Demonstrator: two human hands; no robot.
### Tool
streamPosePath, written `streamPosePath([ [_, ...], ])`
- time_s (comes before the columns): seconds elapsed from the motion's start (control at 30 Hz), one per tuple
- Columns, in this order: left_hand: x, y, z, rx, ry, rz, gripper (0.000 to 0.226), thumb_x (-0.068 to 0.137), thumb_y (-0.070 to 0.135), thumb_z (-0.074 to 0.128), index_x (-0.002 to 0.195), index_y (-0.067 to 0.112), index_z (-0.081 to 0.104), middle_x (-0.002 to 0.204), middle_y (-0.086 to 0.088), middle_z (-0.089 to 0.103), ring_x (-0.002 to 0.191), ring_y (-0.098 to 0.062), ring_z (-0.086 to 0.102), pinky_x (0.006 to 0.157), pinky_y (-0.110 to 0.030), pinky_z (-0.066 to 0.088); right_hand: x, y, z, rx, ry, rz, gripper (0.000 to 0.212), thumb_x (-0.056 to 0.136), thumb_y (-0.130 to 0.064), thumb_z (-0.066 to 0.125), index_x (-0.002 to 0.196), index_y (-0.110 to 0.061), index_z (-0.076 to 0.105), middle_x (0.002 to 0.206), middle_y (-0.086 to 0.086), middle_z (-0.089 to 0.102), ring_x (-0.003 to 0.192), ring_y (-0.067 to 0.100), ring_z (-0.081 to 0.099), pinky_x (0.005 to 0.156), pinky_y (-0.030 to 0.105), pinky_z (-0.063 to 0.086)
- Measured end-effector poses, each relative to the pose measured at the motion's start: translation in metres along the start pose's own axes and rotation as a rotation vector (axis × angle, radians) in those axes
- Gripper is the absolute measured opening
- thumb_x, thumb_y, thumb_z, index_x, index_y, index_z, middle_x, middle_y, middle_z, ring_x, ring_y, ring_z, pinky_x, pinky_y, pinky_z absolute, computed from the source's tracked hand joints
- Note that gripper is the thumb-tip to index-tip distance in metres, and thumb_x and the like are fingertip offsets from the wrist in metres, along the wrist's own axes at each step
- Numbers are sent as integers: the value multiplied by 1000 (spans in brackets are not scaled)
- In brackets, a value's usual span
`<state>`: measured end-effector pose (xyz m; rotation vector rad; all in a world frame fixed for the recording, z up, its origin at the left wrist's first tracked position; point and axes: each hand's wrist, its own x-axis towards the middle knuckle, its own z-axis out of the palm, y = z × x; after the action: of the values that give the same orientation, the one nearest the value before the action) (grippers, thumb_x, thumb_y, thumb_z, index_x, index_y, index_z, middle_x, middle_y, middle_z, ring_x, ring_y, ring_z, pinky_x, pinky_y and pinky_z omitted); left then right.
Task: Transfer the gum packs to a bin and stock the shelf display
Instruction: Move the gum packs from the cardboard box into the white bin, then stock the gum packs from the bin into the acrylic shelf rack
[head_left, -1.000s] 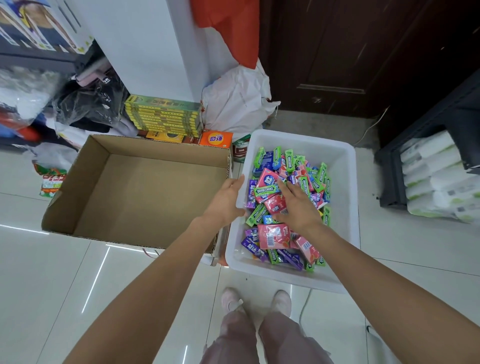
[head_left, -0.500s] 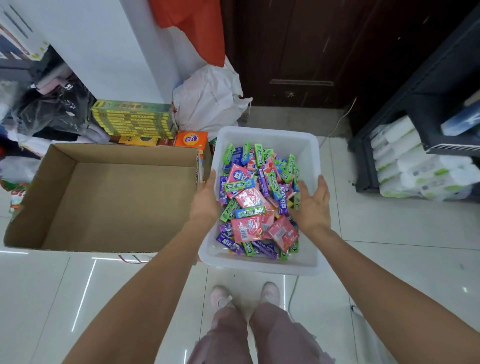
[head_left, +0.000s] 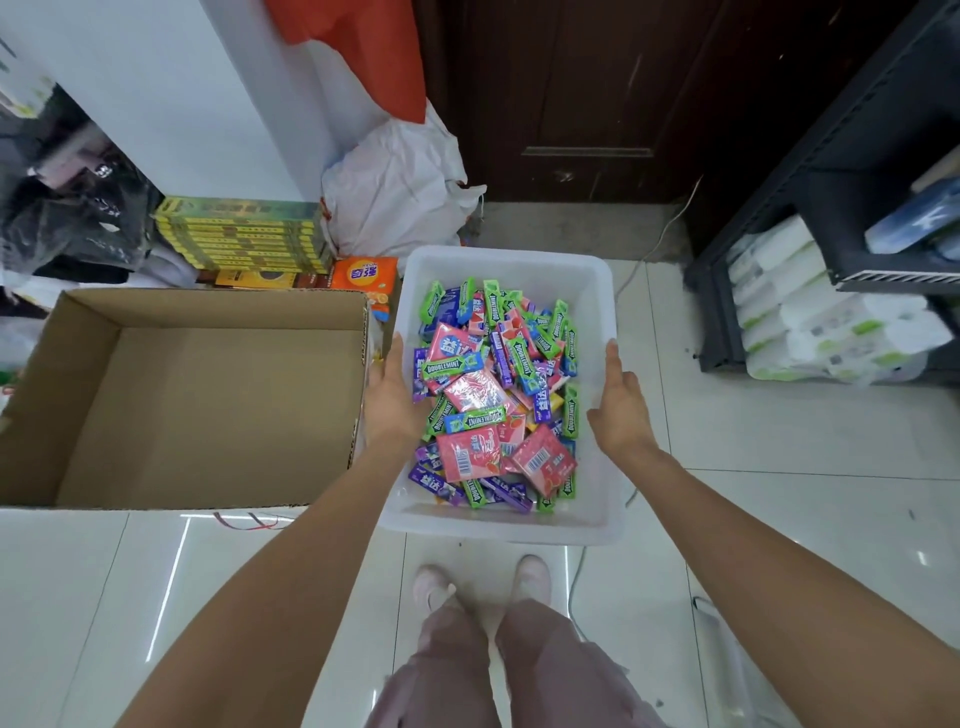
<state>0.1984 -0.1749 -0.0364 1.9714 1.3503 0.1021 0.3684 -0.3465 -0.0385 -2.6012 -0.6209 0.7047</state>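
Observation:
A white plastic bin (head_left: 506, 258) stands on the tiled floor in front of my feet. It holds a loose pile of gum packs (head_left: 493, 395) in green, pink, purple and blue. My left hand (head_left: 395, 402) lies along the bin's left rim with its fingers straight, pointing away from me. My right hand (head_left: 618, 410) lies against the right rim in the same way, fingers straight. Neither hand holds a pack. The black shelf unit (head_left: 779, 182) stands to the right.
An open cardboard box (head_left: 182, 405) with nothing inside sits directly left of the bin. Behind it are stacked yellow-green cartons (head_left: 239, 234), an orange pack (head_left: 363, 273) and a white bag (head_left: 400, 192). Tissue packs (head_left: 810, 322) fill the shelf's bottom level. My shoes (head_left: 483, 582) are just before the bin.
My right hand has left the pile of packs and moved out to the bin's right rim. My left hand stays at the left rim. The view has shifted to the right.

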Motion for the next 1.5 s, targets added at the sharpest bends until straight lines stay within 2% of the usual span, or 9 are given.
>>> streamPosePath([
  [0.37,10,-16,-7,-206,2,42,74,86,0,61,147,24,27,141,-10,41,130,-26,40,104,-39,37,1,8,-3,40,44,1,86,89,-9,60,150,-31,4,126,13,53,107,30,56,80,37,49],
  [0.83,1,1,-18,-345,37,26,67,85,-6,57,143,21,36,125,-21,57,114,-40,54,95,-50,47,-15,-2,-19,60,238,77,66,92,-10,53,147,-31,25,114,13,61,89,27,56,68,30,43],
  [0.9,-3,13,-22,-317,41,45,66,86,-6,56,143,20,37,121,-24,59,99,-37,61,89,-39,52,-18,1,-27,85,248,78,66,91,-9,54,147,-30,26,110,14,62,81,24,52,65,27,41],
  [1.0,-10,38,-24,-297,65,77,64,87,-6,55,144,18,36,129,-10,57,65,-6,55,60,-8,47,-18,8,-49,122,272,59,66,90,-7,55,147,-28,29,114,15,62,91,30,57,67,27,39],
  [1.07,-15,59,-22,-298,82,90,64,87,-7,54,144,16,35,138,-6,51,71,5,35,63,-4,43,-14,13,-67,142,293,38,65,89,-6,56,146,-27,31,114,15,62,95,31,58,71,29,43],
  [1.1,-18,71,-20,-311,86,95,64,87,-7,54,144,16,35,140,-5,49,98,-12,58,65,-4,44,-11,18,-77,148,302,26,66,89,-6,56,146,-27,31,113,15,63,95,31,59,72,30,45],
  [1.13,-22,83,-17,-328,95,100,65,86,-7,55,144,15,36,140,-5,48,81,-7,60,72,-8,48,-8,23,-87,155,308,20,66,89,-6,56,146,-27,31,113,14,63,94,31,59,73,31,47],
  [1.23,-29,123,1,-367,145,90,66,83,-5,62,141,15,40,139,-5,50,116,-20,56,99,-37,47,7,44,-123,172,333,-3,65,89,-7,57,146,-28,32,116,13,63,96,31,60,74,34,49],
  [1.5,-56,235,57,-425,224,92,63,86,0,62,142,17,39,136,-6,51,117,-19,52,99,-43,47,53,114,-229,174,362,-107,66,87,-6,56,145,-30,34,120,13,61,99,32,59,76,33,47],
])
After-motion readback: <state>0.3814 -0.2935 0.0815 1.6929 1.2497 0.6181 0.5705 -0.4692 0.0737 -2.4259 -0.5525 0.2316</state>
